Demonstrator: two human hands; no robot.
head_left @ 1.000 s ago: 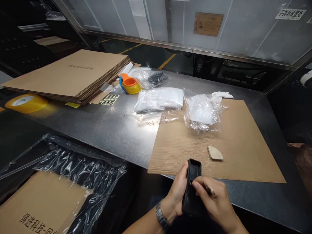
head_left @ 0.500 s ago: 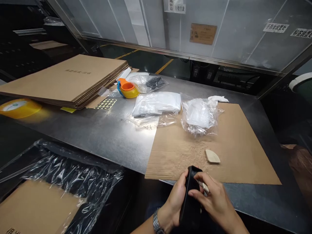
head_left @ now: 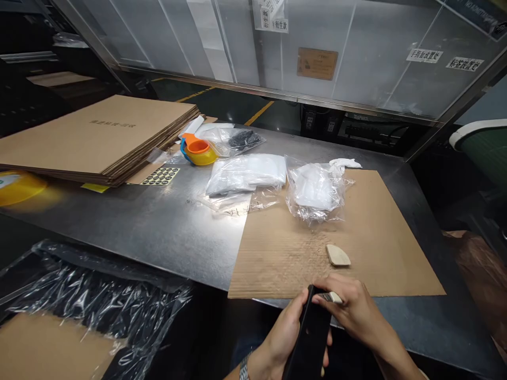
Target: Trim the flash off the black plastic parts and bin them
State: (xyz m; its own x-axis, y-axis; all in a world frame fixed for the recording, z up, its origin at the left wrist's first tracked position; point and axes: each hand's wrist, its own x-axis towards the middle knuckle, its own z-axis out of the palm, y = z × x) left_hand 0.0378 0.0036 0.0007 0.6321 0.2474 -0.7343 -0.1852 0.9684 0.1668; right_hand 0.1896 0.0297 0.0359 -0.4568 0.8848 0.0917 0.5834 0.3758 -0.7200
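My left hand (head_left: 283, 338) is wrapped around a long, flat black part (head_left: 311, 335), which it holds tilted in front of the table edge. Small holes show in the face turned to me. At the part's upper end, my right hand (head_left: 348, 303) pinches a small blade with a cream handle (head_left: 336, 297). Its metal piece lies close to the black edge; whether it touches cannot be made out. Just beyond the hands, a cream wedge-shaped pad (head_left: 338, 255) rests on a cardboard sheet (head_left: 380, 232).
Bagged white sheets (head_left: 247, 171) and a clear bag with white material (head_left: 315, 187) lie behind. Leftward are an orange and yellow tape roll (head_left: 200, 150), dot stickers (head_left: 160, 176) and stacked cardboard (head_left: 114, 134). A plastic-lined bin (head_left: 106, 285) stands at lower left.
The black part has turned from its narrow side to a broad face with holes. My right hand has shifted up to its top edge with the blade. The whole view has swung slightly.
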